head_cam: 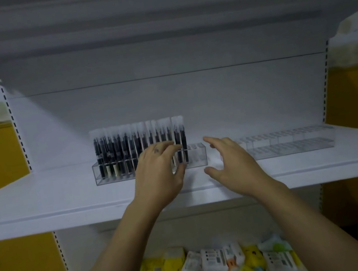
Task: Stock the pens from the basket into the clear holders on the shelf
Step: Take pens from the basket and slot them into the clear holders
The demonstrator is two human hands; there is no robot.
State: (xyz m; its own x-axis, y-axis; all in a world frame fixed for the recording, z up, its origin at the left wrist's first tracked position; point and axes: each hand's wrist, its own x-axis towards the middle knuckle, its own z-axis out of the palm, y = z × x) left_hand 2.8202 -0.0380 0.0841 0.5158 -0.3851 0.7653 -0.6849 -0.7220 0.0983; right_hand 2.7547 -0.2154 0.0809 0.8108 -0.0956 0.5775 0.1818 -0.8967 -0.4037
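A clear holder (196, 157) stands on the white shelf (43, 203), packed with several black pens (115, 152) that have white caps; its right end holds none. A second clear holder (291, 143) with no pens stands to the right. My left hand (160, 173) reaches over the front of the filled holder, fingers spread and touching the rightmost pens. My right hand (231, 160) hovers between the two holders, fingers relaxed and holding nothing. No basket is in view.
Below the shelf lies a pile of yellow and white packaged goods (213, 268). Perforated shelf uprights (16, 128) stand at both sides, with yellow wall behind them. The shelf's back panel is plain white.
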